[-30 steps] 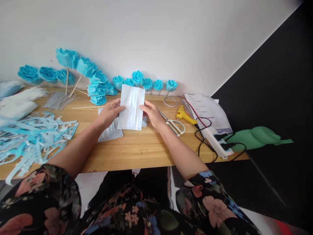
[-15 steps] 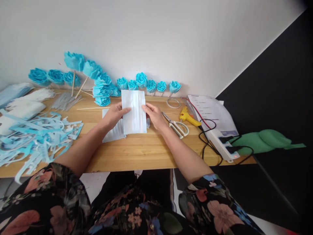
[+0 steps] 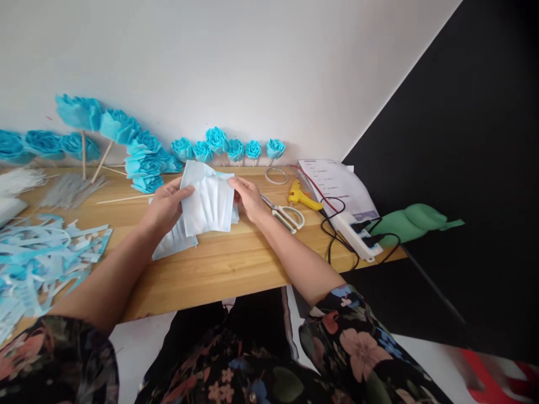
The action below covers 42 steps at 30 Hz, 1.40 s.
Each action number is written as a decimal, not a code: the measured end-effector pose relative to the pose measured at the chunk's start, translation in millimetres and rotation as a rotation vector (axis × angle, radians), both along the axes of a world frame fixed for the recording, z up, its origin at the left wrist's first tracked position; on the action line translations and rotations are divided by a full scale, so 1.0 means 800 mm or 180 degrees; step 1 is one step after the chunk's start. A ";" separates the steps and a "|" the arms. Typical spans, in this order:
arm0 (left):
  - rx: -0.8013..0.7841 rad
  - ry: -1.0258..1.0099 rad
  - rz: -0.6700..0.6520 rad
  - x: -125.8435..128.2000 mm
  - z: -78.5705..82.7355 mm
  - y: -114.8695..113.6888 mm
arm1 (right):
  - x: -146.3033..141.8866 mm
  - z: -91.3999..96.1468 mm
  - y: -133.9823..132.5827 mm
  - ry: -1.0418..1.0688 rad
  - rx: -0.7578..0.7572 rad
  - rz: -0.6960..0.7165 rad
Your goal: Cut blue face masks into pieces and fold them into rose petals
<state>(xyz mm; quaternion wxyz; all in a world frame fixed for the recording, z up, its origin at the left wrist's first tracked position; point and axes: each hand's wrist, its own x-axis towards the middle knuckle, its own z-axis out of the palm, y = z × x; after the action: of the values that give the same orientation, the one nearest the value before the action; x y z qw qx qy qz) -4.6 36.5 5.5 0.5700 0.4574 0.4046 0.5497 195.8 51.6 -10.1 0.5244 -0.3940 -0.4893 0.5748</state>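
A pale blue pleated face mask point(image 3: 208, 203) without ear loops is held up above the table, its folds partly spread and its top edge wavy. My left hand point(image 3: 169, 205) pinches its left edge, thumb in front. At the upper right corner, my right hand point(image 3: 247, 196) grips it between thumb and fingers. More mask pieces point(image 3: 174, 242) lie on the wood below, partly hidden behind the held one. Scissors point(image 3: 286, 215) with pale handles rest just right of my right hand.
Blue fabric flowers point(image 3: 145, 160) on sticks line the wall. Cut blue and white strips point(image 3: 37, 264) heap at the left beside grey wires point(image 3: 69, 189). To the right are a tape roll point(image 3: 277, 175), a yellow glue gun point(image 3: 304, 196), a power strip point(image 3: 357, 235) and papers point(image 3: 337, 182).
The mask was flat and upright; now its pleats fan out and its top edge buckles. My right hand has moved up to its corner. The view has turned right.
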 end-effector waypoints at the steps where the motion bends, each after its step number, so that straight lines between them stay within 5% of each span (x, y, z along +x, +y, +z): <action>1: 0.0014 -0.0042 0.0075 0.001 0.001 0.000 | 0.000 0.000 0.000 0.0062 -0.0034 0.0105; 7: 0.0236 -0.0024 0.0287 0.003 0.002 0.001 | -0.002 -0.003 -0.005 -0.0284 0.0010 0.0421; 17: 0.0173 0.0846 -0.0060 0.000 -0.008 -0.004 | -0.001 -0.010 0.002 -0.0330 0.0273 -0.0033; 24: 0.0269 0.0577 0.0118 -0.003 -0.012 0.004 | 0.001 -0.005 0.006 -0.0110 0.0207 -0.0483; 32: 0.0359 0.0313 0.0424 -0.002 -0.005 0.003 | -0.003 0.001 -0.001 -0.0241 -0.0151 0.0321; 42: 0.0013 0.0864 0.0190 -0.003 -0.026 0.011 | -0.005 -0.008 0.002 -0.0434 -0.0036 0.0158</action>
<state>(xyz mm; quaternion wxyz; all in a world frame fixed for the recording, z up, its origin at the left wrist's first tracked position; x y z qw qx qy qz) -6.8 45.7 -15.1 0.4925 0.5165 0.4903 0.5003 192.2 53.2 -16.7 0.4731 -0.4229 -0.5303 0.5622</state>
